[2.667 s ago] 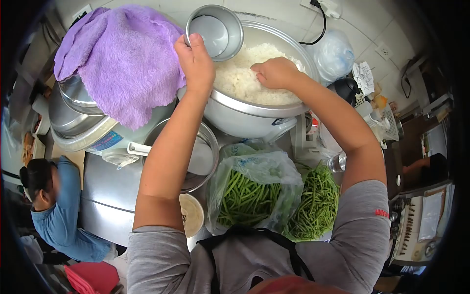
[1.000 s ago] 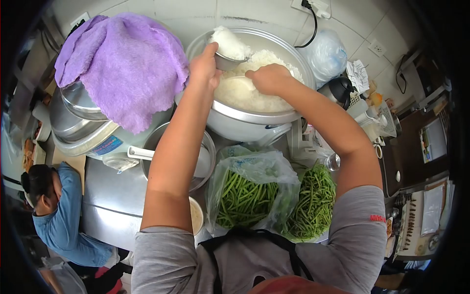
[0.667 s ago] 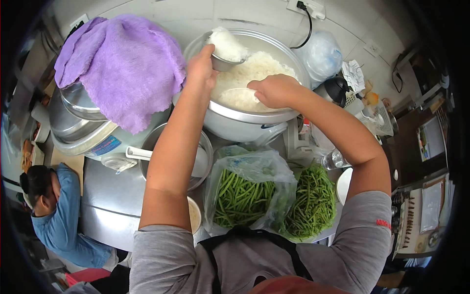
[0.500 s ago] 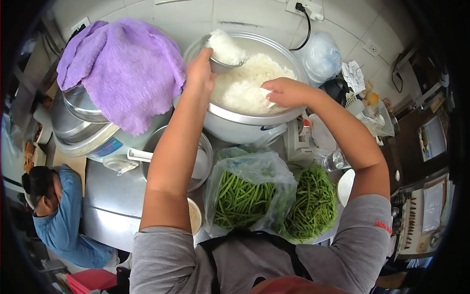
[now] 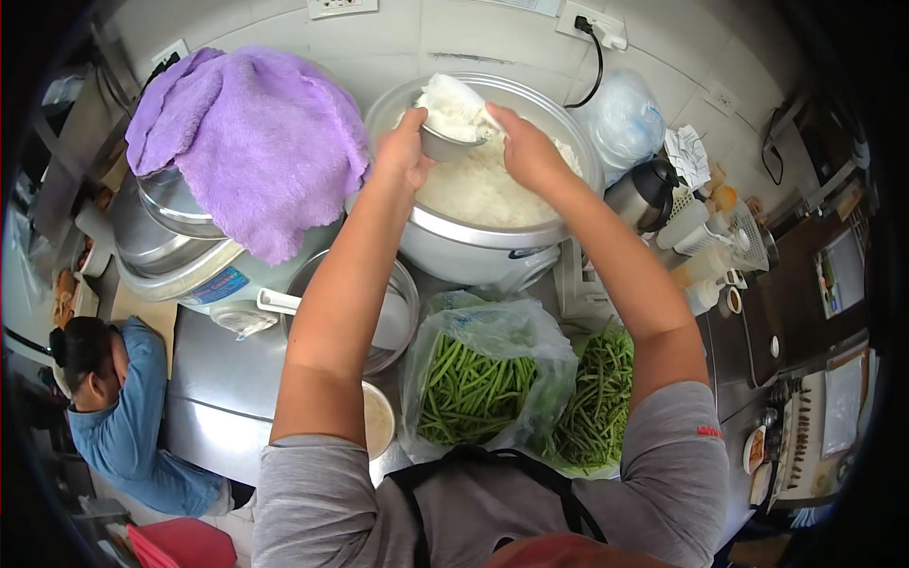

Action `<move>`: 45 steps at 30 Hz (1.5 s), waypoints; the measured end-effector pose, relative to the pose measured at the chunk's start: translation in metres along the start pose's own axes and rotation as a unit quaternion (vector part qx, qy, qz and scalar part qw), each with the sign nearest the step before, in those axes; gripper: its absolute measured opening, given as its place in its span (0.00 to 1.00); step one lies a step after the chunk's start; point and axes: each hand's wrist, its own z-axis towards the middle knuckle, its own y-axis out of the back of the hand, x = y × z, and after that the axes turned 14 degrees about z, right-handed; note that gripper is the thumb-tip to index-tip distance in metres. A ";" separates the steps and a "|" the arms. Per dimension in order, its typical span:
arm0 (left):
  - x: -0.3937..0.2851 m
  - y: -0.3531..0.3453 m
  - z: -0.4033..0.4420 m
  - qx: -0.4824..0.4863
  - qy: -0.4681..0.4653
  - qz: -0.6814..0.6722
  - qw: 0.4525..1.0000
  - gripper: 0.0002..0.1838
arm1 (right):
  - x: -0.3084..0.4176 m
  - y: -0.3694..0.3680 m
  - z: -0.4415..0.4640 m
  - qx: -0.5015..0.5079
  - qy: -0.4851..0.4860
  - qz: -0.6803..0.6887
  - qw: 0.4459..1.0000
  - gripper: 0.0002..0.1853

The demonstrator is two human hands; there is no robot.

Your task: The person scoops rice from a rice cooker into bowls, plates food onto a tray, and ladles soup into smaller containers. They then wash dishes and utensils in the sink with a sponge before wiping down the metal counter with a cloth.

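Note:
My left hand is closed on the side of a metal bowl, held tilted over the left part of a large rice cooker. White rice is heaped above the bowl's rim. In my right hand is a white rice paddle, mostly hidden by the fingers and blending with the rice. The paddle meets the heap at the bowl's right side. Below both hands, loose cooked rice fills much of the cooker's pot.
A purple towel covers a second cooker at left. Nearer me are a metal basin with a white-handled utensil, a bag of green beans and more beans. A thermos stands right. A person in blue leans on the counter.
My right hand has moved up and left, bringing the paddle from the rice in the pot to the bowl. The bowl has shifted slightly right and down in view.

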 end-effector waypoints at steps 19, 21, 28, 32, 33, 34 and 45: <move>-0.002 -0.006 -0.014 0.052 -0.051 -0.037 0.997 0.20 | 0.018 0.031 -0.003 0.036 -0.002 0.108 0.994 0.16; -0.005 -0.008 -0.017 0.056 -0.049 -0.025 0.997 0.20 | 0.034 0.029 -0.005 0.063 -0.057 0.098 0.992 0.15; 0.000 -0.006 -0.012 0.056 -0.047 0.018 0.997 0.19 | 0.032 0.041 0.006 0.107 -0.057 0.070 0.990 0.16; 0.004 -0.003 -0.004 0.029 -0.040 0.161 0.986 0.18 | 0.076 0.079 0.031 0.094 -0.140 0.094 0.981 0.18; 0.005 -0.003 -0.005 0.030 -0.048 0.170 0.984 0.18 | 0.076 0.075 0.034 0.120 -0.147 0.065 0.980 0.19; 0.004 -0.004 -0.007 0.032 -0.056 0.179 0.982 0.18 | 0.077 0.069 0.040 0.146 -0.153 0.036 0.977 0.19; 0.001 0.001 -0.007 0.074 -0.078 0.023 0.994 0.20 | 0.047 0.055 0.033 0.164 -0.203 0.129 0.957 0.20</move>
